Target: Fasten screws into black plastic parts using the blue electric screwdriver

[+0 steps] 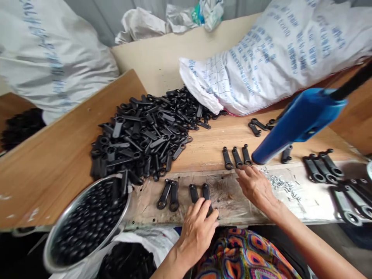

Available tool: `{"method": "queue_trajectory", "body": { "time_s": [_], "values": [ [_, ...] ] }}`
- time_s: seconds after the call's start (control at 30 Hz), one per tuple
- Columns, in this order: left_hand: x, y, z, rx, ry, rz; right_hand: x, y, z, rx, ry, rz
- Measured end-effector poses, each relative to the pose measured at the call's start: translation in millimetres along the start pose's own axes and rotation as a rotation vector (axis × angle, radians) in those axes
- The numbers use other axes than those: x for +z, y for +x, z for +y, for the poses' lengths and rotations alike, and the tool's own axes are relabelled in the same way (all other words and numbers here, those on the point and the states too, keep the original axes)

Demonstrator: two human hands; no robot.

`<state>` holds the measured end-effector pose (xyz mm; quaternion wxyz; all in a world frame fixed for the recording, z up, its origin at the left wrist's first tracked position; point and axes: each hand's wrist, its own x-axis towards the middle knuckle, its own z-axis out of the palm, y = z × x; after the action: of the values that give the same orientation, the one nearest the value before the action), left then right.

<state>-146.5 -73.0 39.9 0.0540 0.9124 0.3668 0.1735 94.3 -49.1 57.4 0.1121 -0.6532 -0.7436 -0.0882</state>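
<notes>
Bright patterned clothing (244,255) fills the bottom of the view, and just left of it a white sack (157,242) holds a mass of black parts (126,261). Beside that sack, a tilted steel bowl (62,209) is packed with more dark pieces and touches the front of the heap on the desk (221,135).

The left hand (197,232) lies at the near edge of a worn, plastic-covered board (226,197), its fingers (205,219) bent over the lower end of a black moulded link (207,193). How firmly they hold it, I cannot tell. Three more links lie just left of it on the board. The right hand (255,186) is relaxed and open, holding nothing, its fingertips (241,172) on the board just below a row of three upright links (236,157). Small silver slivers (283,186) are scattered to its right.

Farther right sit grouped black links (322,166) and larger silver-faced pieces (348,203). A blurred blue tool (299,124) with a black handle hangs above the desk. Behind, a large heap of links (142,135) spreads from the mouth of a printed white sack (261,66). Another white sack (49,54) slumps at the far left, above a dark pile (21,128), and crumpled plastic bags (171,19) lie beyond the desk
</notes>
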Motion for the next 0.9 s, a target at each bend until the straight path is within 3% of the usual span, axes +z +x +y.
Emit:
{"method": "queue_trajectory", "body": {
  "time_s": [0.13,0.3,0.43,0.53,0.63,0.73,0.9],
  "values": [
    [12.8,1,-10,0.034,0.079,0.035,1,6,17,0.154,-0.112,-0.155],
    [-4.2,21,-10,0.060,0.033,0.052,0,10,22,0.235,-0.138,-0.206],
    [-7.6,77,0,0.120,0.033,-0.037,-3,15,24,0.186,-0.084,-0.236],
    [7.1,125,6,0.061,0.083,-0.141,-3,20,24,0.178,-0.063,-0.279],
    [24.7,156,8,0.005,0.107,-0.183,-2,23,23,0.182,-0.046,-0.311],
    [34.5,161,8,-0.024,0.112,-0.190,-2,23,22,0.162,-0.027,-0.336],
    [35.8,151,10,-0.042,0.085,-0.218,-5,14,14,0.097,-0.002,-0.373]
  ]
}}
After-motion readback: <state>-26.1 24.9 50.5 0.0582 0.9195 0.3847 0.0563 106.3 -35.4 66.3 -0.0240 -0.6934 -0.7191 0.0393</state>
